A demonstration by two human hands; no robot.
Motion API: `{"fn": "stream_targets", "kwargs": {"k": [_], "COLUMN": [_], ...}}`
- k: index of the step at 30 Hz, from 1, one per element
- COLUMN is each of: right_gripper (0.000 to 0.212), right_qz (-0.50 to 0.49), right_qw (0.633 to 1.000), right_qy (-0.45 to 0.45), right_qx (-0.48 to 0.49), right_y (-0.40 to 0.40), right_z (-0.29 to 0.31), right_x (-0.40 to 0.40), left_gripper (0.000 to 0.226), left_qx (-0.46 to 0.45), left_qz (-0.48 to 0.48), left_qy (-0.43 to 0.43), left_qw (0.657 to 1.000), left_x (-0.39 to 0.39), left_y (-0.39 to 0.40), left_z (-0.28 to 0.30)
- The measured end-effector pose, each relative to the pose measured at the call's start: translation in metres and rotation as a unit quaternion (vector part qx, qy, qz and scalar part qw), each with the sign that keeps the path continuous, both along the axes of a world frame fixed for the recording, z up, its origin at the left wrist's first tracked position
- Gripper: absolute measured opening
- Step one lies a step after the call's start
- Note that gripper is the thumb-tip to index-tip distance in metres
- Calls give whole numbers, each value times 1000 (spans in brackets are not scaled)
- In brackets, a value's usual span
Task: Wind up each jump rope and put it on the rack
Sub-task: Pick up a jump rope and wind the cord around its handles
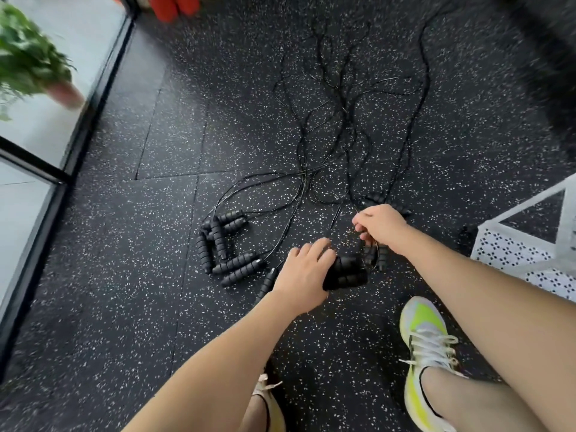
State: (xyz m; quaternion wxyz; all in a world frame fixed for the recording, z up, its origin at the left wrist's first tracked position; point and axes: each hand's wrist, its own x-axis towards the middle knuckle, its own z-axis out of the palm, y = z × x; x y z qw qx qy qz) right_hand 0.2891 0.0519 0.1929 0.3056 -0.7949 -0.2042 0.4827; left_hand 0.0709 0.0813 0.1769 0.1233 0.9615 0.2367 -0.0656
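Observation:
Several black jump ropes lie tangled on the speckled black floor, their thin cords (336, 120) running away from me. A cluster of ribbed black handles (223, 244) lies left of my hands. My left hand (304, 272) grips a pair of black handles (347, 272) just above the floor. My right hand (381, 227) pinches a thin cord close to those handles, with two more handles (375, 255) just under its wrist. Further handles (374, 199) lie beyond the right hand.
A white perforated metal rack (517, 251) stands at the right edge. My feet in yellow-white shoes (427, 347) are planted near the bottom. A glass wall with a black frame (90, 98) and a potted plant (31, 63) run along the left. Red objects (174, 6) stand at the top.

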Motion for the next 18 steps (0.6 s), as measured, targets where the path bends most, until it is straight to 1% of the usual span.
{"fn": "stream_targets", "kwargs": {"k": [1,2,3,5,7,9,11,15,16,17,18], "right_gripper": [18,18,18,14,21,22,21,22,22,24,32], "right_qz": [74,148,219,329,397,440,449,445,430,399,357], "right_qw": [995,981,963,924,889,867,870,886,894,910,928], "right_qy": [-70,-117,-147,-184,-217,-225,-196,-123,-112,-102,-98], "right_qx": [-20,-36,-48,-66,-69,-59,-50,-45,-48,-48,-40], "right_y": [-2,-3,-5,-5,-8,-15,-26,-48,-51,-53,-55], "right_z": [5,11,18,33,48,59,63,78,80,80,79], "right_x": [-2,-4,-7,-13,-17,-10,5,19,17,15,13], "left_gripper": [64,66,67,70,72,78,79,62,60,59,58], "left_qx": [29,53,66,73,56,24,14,41,42,47,56], "left_qz": [-18,-39,-57,-85,-101,-113,-130,-179,-185,-190,-198], "left_qy": [0,0,-1,-1,4,9,31,36,32,27,14], "left_qw": [999,998,996,994,993,993,991,982,981,980,978], "left_x": [1,4,7,17,28,35,38,38,37,36,34], "left_y": [3,5,7,10,11,10,7,1,-1,-3,-4], "left_z": [3,7,12,22,32,38,42,55,60,66,71]}}
